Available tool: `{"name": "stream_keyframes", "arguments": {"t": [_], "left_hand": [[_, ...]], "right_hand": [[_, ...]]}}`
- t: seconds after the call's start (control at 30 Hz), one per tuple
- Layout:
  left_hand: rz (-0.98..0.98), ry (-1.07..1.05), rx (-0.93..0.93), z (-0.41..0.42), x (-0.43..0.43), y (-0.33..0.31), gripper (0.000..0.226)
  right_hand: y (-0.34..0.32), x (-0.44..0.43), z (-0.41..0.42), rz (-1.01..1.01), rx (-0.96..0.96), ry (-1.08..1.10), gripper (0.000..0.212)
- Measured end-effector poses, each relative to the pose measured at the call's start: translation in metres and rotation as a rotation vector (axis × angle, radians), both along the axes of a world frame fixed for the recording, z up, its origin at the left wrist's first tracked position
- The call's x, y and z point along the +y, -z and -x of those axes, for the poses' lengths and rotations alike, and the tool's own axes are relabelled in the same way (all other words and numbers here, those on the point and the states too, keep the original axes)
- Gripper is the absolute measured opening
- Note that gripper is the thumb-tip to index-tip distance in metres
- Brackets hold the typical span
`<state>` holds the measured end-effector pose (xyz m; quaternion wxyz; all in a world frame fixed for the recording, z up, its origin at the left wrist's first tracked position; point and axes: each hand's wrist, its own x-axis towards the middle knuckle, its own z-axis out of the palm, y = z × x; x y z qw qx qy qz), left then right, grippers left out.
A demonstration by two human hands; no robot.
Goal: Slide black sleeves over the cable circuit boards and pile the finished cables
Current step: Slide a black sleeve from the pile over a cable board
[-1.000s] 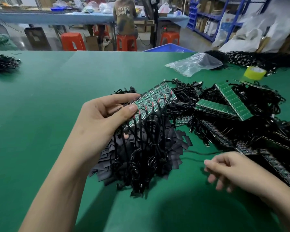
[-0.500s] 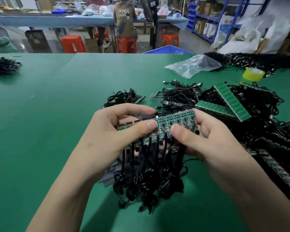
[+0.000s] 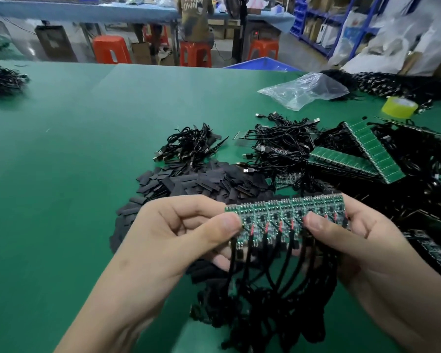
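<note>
Green worktop (image 3: 74, 174) fills most of the view. Big tangle of black cables and board panels (image 3: 418, 194) on the right side, running off the edge; two green panels (image 3: 372, 151) lean on top of it.

Flat black sleeves (image 3: 201, 182) in a loose pile mid-worktop, just beyond the hands and partly under the left one.

Left hand (image 3: 168, 240): thumb on the front, fingers curled behind, pinching the left end of the board strip (image 3: 283, 217). Right hand (image 3: 362, 253): same grip on the right end, thumb pressed on the front face. Strip is held level above the worktop, near edge of frame, component side toward the camera. No sleeve visible on any of its boards.

Hanging cables (image 3: 273, 301): one per board, red lead at each joint, dropping below the strip into a coiled bunch between the wrists. Bottom is blurred.

Loose USB cables (image 3: 283, 146) behind the sleeves, towards the right. Smaller cable bundle (image 3: 191, 146) just left of those, touching the sleeve pile's far edge. Another dark cable heap (image 3: 3, 79) at far left, well apart.

Clear plastic bag (image 3: 303, 89) far right-centre. Yellow tape roll (image 3: 399, 107) beside it, further right.
</note>
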<state>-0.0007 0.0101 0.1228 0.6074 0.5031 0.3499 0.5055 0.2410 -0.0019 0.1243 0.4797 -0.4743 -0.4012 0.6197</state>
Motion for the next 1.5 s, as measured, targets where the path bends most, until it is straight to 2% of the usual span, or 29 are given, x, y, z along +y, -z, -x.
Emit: {"name": "stream_keyframes", "arguments": {"t": [0.1,0.13,0.23,0.33,0.4,0.43,0.5,0.6,0.73,1.1,1.5], "left_hand": [[0.124,0.044,0.011,-0.006,0.011,0.015,0.016],[0.187,0.045,0.014,-0.009,0.016,0.022,0.017],[0.332,0.038,0.009,-0.019,0.029,0.044,0.018],[0.379,0.034,0.02,-0.026,0.039,0.062,0.027],[0.364,0.043,0.028,-0.028,0.044,0.07,0.03],[0.353,0.045,0.028,-0.029,0.046,0.074,0.03],[0.317,0.041,0.052,-0.028,0.049,0.081,0.027],[0.251,-0.004,0.123,-0.023,0.053,0.089,0.023],[0.225,-0.018,0.149,-0.016,0.059,0.096,0.021],[0.258,-0.007,0.133,-0.008,0.067,0.097,0.013],[0.262,0.076,0.058,-0.005,0.067,0.096,0.014]], "right_hand": [[0.002,0.009,-0.004,0.035,-0.066,-0.07,0.052],[0.008,0.014,-0.006,0.067,-0.102,-0.065,0.047],[0.026,0.035,-0.01,0.098,-0.351,0.008,0.036],[0.034,0.052,-0.015,-0.113,-0.773,-0.009,0.031],[0.034,0.063,-0.011,-0.327,-1.097,-0.102,0.031],[0.035,0.068,-0.007,-0.407,-1.19,-0.175,0.033],[0.036,0.077,0.003,-0.455,-1.247,-0.326,0.038],[0.036,0.089,0.013,-0.394,-1.212,-0.474,0.024],[0.039,0.101,0.019,-0.415,-1.076,-0.526,0.013],[0.052,0.115,0.028,-0.404,-0.914,-0.561,0.011],[0.064,0.123,0.027,-0.287,-0.544,-0.683,0.01]]}}
